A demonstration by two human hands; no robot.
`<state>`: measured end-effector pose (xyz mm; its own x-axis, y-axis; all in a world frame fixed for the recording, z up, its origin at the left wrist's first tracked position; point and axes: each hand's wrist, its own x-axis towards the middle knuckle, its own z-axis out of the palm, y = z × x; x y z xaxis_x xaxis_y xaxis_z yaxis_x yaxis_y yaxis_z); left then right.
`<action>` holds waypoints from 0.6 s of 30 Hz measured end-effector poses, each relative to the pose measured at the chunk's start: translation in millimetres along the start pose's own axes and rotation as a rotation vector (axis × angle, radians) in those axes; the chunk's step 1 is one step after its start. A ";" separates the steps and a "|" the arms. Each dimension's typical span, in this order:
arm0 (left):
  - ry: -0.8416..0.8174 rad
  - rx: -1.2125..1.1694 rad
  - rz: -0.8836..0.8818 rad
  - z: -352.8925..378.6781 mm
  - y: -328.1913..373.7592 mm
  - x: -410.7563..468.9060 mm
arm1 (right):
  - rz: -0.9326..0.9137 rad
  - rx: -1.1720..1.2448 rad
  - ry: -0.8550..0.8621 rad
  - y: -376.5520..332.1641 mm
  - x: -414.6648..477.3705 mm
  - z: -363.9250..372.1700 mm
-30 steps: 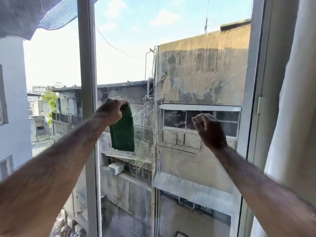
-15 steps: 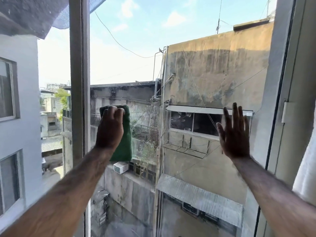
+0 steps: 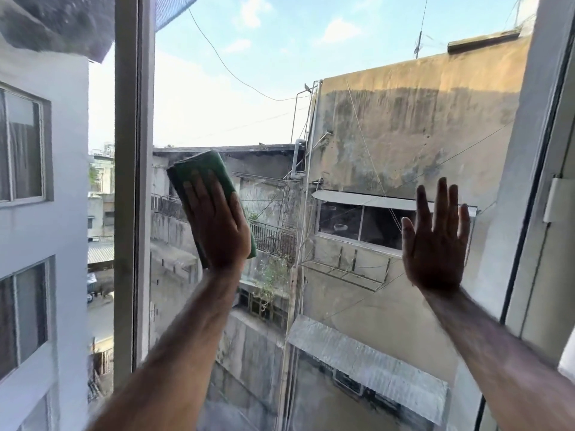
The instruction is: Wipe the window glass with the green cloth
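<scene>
The window glass (image 3: 357, 119) fills the middle of the view, with buildings and sky behind it. A folded green cloth (image 3: 205, 169) lies flat against the pane near its left side. My left hand (image 3: 217, 225) presses on the cloth with the fingers spread flat, and it covers the lower half of the cloth. My right hand (image 3: 435, 241) rests palm-flat on the glass near the right side, fingers apart, holding nothing.
A grey vertical frame post (image 3: 133, 181) runs just left of the cloth. The right window frame (image 3: 535, 181) with a white latch (image 3: 557, 200) stands beside my right hand. A pale curtain edge (image 3: 567, 359) shows at the lower right.
My left hand went from gripping the hanging cloth to pressing it flat on the glass. My right hand opened and laid itself flat on the pane. The view moved closer and leftward.
</scene>
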<state>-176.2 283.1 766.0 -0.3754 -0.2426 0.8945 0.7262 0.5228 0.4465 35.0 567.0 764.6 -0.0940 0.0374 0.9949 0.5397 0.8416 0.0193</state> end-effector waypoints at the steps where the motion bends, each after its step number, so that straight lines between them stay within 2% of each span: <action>1: 0.026 -0.010 0.008 4.9 18.6 2.5 | 0.001 0.002 0.000 0.3 -0.5 0.4; 3: 0.066 -0.049 0.115 19.4 60.6 -3.2 | -0.004 -0.002 0.005 1.4 -1.2 1.5; 5: 0.059 -0.093 0.318 37.7 102.5 -29.5 | -0.016 -0.005 0.015 3.2 0.8 2.8; 7: -0.072 -0.115 0.549 49.7 123.4 -75.7 | -0.017 -0.015 0.029 6.0 1.2 4.1; 9: -0.213 -0.096 0.700 50.3 104.7 -114.2 | -0.023 -0.019 0.043 7.7 -2.1 6.3; 11: -0.257 -0.059 0.741 42.4 60.1 -126.5 | -0.030 -0.025 0.056 8.3 -1.5 8.7; 13: -0.225 -0.038 0.655 27.3 13.0 -116.6 | -0.034 -0.025 0.063 8.7 -0.3 9.9; 14: -0.191 -0.023 0.555 18.3 -5.6 -103.9 | -0.035 -0.027 0.062 8.7 -0.6 9.9; 18: -0.042 0.017 0.045 -1.4 -23.0 -10.6 | -0.029 -0.021 0.053 6.5 -1.2 8.9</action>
<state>-188.1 272.5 746.3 -0.3667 -0.1847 0.9118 0.7328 0.5464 0.4054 31.1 577.2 762.7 -0.0659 -0.0154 0.9977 0.5546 0.8307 0.0495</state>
